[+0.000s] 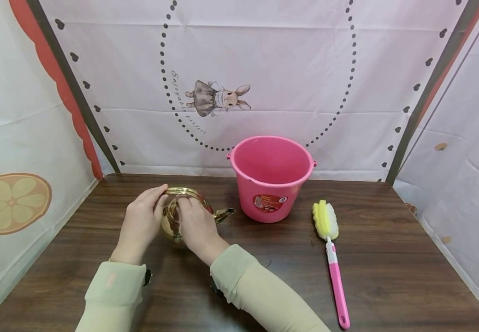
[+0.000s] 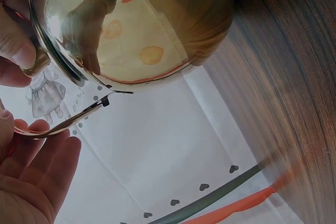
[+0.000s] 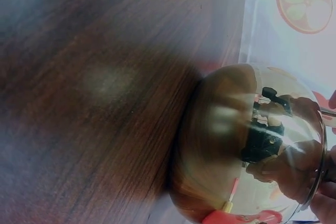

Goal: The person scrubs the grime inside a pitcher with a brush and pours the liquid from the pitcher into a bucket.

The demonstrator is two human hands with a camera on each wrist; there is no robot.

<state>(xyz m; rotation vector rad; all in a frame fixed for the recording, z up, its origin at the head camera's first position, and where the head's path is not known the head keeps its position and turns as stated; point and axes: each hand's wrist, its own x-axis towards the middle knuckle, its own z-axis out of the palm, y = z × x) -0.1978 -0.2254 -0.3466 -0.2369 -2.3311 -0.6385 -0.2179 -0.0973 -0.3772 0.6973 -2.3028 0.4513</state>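
Observation:
A shiny gold kettle (image 1: pixel 172 233) stands on the left part of the table, its spout (image 1: pixel 224 215) pointing right toward the bucket. My left hand (image 1: pixel 141 223) grips the raised arched handle (image 2: pixel 65 123), thumb on one side and fingers on the other. Over the top of the kettle, my right hand (image 1: pixel 198 226) pinches the knob (image 2: pixel 39 62) of the lid between thumb and fingers. The lid lies at the kettle's mouth, largely hidden by the right hand in the head view. In the right wrist view the polished body (image 3: pixel 226 145) mirrors the surroundings.
A pink bucket (image 1: pixel 270 198) stands behind and right of the kettle, near the back edge. Farther right lies a brush with a yellow-and-white sponge head (image 1: pixel 325 220) and pink handle (image 1: pixel 339 295). Printed cloth walls (image 1: pixel 289 69) enclose the brown wooden table (image 1: pixel 388 258).

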